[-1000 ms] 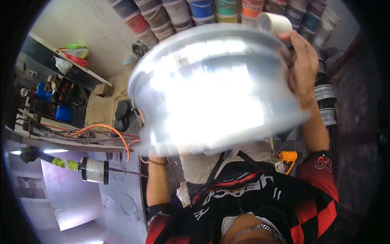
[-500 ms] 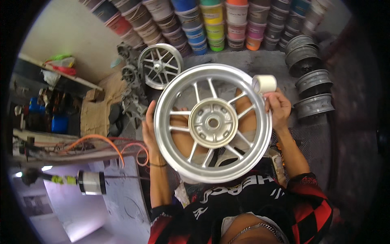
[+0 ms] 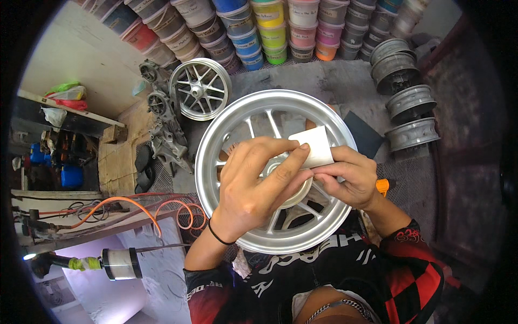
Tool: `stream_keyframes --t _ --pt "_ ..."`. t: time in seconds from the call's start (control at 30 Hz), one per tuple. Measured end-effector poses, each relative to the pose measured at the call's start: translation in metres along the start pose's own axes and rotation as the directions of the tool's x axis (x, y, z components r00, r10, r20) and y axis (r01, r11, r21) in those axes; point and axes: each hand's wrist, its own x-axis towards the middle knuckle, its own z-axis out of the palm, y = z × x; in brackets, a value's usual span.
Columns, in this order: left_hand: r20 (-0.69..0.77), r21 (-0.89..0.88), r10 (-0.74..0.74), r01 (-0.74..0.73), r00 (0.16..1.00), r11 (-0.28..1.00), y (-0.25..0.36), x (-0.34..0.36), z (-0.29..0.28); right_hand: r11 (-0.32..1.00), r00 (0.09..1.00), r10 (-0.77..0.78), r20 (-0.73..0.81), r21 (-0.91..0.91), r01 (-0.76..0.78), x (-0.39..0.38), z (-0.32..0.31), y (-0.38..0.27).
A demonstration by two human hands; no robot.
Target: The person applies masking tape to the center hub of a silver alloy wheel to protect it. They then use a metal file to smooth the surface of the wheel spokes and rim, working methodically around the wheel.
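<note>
Left hand point(image 3: 253, 186) and right hand point(image 3: 345, 175) pinching white tape roll point(image 3: 315, 147) (between fingertips), above silver wheel rim point(image 3: 216, 140)

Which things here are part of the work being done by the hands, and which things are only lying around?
In use:
- left hand and right hand, both on the white roll of tape
- large silver spoked alloy wheel under the hands

Lying about:
- smaller silver spoked wheel
- stacked grey rims
- colourful paint tubs
- orange hose
- grey engine parts
</note>
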Motion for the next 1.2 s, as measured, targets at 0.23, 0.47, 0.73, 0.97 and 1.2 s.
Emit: stream_keyframes --t 0.23,0.47,0.73,0.97,1.2 --pt "-0.046 0.093 0.021 -0.017 0.999 0.996 -0.002 -0.016 0.002 0.999 0.998 0.026 -0.062 -0.021 -0.028 0.001 0.007 -0.012" --pt "-0.086 0.080 -0.056 0.063 0.995 0.995 -0.001 -0.013 -0.002 0.997 0.998 0.033 -0.057 -0.065 -0.037 0.006 0.012 -0.017" --pt "-0.021 0.172 0.161 -0.155 0.987 0.973 -0.024 -0.016 -0.006 0.998 0.999 0.002 -0.048 -0.068 -0.005 0.011 0.016 -0.019" --pt "-0.052 0.072 0.023 -0.019 0.998 0.997 -0.027 -0.012 -0.002 0.990 0.994 0.066 -0.090 -0.117 -0.076 0.016 0.016 -0.004" --pt "0.038 0.071 0.099 -0.102 0.994 0.992 -0.035 -0.009 0.000 0.997 0.996 0.069 -0.054 -0.015 -0.070 0.013 0.015 -0.010"
